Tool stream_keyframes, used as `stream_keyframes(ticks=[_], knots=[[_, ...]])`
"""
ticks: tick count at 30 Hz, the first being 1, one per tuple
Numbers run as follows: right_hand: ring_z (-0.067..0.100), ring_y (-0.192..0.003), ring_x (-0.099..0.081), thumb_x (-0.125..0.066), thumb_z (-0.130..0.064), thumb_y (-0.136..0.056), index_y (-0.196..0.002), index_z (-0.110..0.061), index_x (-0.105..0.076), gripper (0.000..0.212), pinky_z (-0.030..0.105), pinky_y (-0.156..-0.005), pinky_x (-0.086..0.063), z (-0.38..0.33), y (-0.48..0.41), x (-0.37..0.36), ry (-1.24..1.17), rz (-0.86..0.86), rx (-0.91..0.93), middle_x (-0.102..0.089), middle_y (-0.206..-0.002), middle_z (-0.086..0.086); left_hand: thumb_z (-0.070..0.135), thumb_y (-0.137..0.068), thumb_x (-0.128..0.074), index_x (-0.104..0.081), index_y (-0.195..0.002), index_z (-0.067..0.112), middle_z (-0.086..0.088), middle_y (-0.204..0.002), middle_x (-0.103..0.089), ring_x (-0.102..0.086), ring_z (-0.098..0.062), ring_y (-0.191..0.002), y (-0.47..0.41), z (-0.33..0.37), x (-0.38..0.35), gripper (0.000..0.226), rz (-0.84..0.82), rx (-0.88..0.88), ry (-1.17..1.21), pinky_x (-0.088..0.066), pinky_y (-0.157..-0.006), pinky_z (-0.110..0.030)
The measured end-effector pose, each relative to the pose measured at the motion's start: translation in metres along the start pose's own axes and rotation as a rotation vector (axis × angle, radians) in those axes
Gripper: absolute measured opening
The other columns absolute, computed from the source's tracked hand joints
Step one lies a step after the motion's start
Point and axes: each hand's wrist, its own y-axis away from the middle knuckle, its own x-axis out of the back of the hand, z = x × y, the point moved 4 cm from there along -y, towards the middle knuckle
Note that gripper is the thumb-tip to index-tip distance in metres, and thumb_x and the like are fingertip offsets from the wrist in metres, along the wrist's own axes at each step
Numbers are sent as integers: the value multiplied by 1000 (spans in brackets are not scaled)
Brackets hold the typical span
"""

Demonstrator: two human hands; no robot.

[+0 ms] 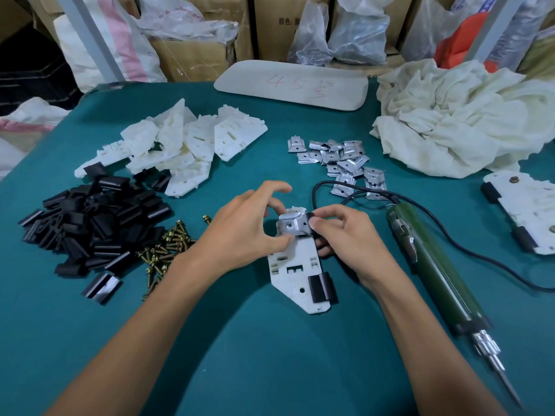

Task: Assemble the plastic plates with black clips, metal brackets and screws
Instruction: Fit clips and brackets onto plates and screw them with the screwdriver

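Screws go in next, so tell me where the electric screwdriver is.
In the head view, the green screwdriver lies on the table, just right of the right hand, tip pointing toward the person.

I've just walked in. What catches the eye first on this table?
At the centre, the left hand and right hand pinch a metal bracket onto a white plastic plate. A heap of black clips lies to the left with screws beside it, and a green electric screwdriver lies on the right.
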Motion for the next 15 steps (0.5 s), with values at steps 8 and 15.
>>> stream_keyframes(ticks=[8,15], knots=[[16,-69,-72,-78,-4,-86,-102,-7,-66,21,23,-61,-57,-15,5,-4,-358,-34,-15,-78,-84,10,46,-74,-85,-51,-130,40,26,-119,-63,-57,-2,-114,17,-8,-11,66,183,101,431,-47,-88,-20],[11,-73,-72,-75,-6,-87,-105,-8,-67,20,22,-65,-58,-17,7,-8,-429,-58,7,-78,-85,6,50,-91,-64,-76,-100,18,4,-96,-73,-65,-9,-89,20,-9,-32,35,6,225,854,-51,-82,-25]])
